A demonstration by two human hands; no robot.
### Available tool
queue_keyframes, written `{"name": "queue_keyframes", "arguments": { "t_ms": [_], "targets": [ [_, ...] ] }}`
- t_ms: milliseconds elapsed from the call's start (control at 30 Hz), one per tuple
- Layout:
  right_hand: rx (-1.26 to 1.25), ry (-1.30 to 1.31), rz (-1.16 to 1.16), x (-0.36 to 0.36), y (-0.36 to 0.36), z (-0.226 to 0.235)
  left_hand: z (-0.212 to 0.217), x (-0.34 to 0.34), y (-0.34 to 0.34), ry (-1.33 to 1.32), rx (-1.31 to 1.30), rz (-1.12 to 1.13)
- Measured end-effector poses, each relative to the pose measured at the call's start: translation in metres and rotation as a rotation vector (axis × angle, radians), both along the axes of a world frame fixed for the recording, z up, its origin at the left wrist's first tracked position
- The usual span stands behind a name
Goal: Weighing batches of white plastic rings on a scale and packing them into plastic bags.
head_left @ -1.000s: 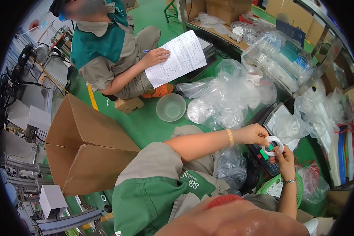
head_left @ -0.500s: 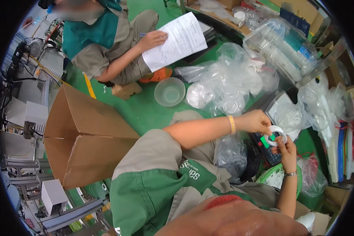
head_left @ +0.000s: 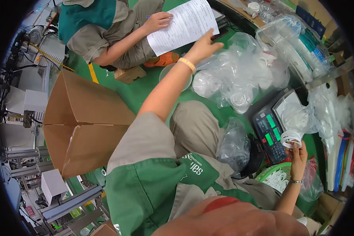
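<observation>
My left hand (head_left: 203, 46), with a yellow wristband, reaches forward with its index finger stretched toward the edge of a printed paper sheet (head_left: 181, 28). Whether the fingertip touches the sheet I cannot tell. On the right, my right hand (head_left: 298, 158) pinches several white rings (head_left: 291, 138) together. Just left of them sits a digital scale (head_left: 268, 129) with lit green displays; a clear bag of white parts (head_left: 297, 118) lies on its pan. Below that hand stands a green basket (head_left: 263, 173) with white rings inside.
A seated co-worker's hand (head_left: 158, 22) rests on the sheet. Bags of white rings (head_left: 242, 74) cover the floor ahead, beside a translucent bowl (head_left: 188, 82) partly behind my forearm. An open cardboard box (head_left: 98, 145) stands left; a plastic-lined bin (head_left: 291, 51) is far right.
My left hand has left the white ring and swung forward and left toward the sheet. My right hand keeps its hold, slightly farther right. The view has shifted a little.
</observation>
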State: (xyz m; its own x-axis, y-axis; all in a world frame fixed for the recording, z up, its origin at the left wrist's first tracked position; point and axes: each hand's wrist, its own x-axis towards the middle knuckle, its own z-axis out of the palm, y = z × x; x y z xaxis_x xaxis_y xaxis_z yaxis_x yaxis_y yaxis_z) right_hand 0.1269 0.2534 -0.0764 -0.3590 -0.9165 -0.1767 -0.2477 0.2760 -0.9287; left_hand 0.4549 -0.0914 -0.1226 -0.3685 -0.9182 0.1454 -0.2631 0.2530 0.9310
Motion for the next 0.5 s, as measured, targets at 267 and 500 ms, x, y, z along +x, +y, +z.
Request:
{"name": "queue_keyframes", "arguments": {
  "t_ms": [267, 500],
  "targets": [
    [-0.072, 0.094, 0.043, 0.001, 0.000, 0.002, -0.023, 0.058, -0.085, -0.842, -0.581, 0.487],
    [-0.107, 0.181, 0.046, 0.013, -0.006, 0.042, -0.034, 0.066, -0.076, -0.821, -0.644, 0.444]
  ]
}}
